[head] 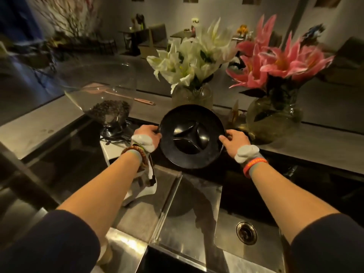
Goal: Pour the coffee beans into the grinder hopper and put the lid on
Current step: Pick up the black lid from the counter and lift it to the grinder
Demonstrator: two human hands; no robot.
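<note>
A round black hopper lid (pixel 192 136) with a three-armed raised grip is held in the air above the counter, between both hands. My left hand (pixel 147 134) grips its left rim and my right hand (pixel 234 139) grips its right rim. To the left stands the clear grinder hopper (pixel 98 91), wide open at the top, with dark coffee beans (pixel 110 111) heaped at its bottom. The lid is to the right of the hopper and apart from it.
A glass vase of white lilies (pixel 192 95) and a vase of pink lilies (pixel 273 113) stand just behind the lid. A steel sink with a drain (pixel 246 232) lies below my arms. A white bag (pixel 141 186) sits under my left wrist.
</note>
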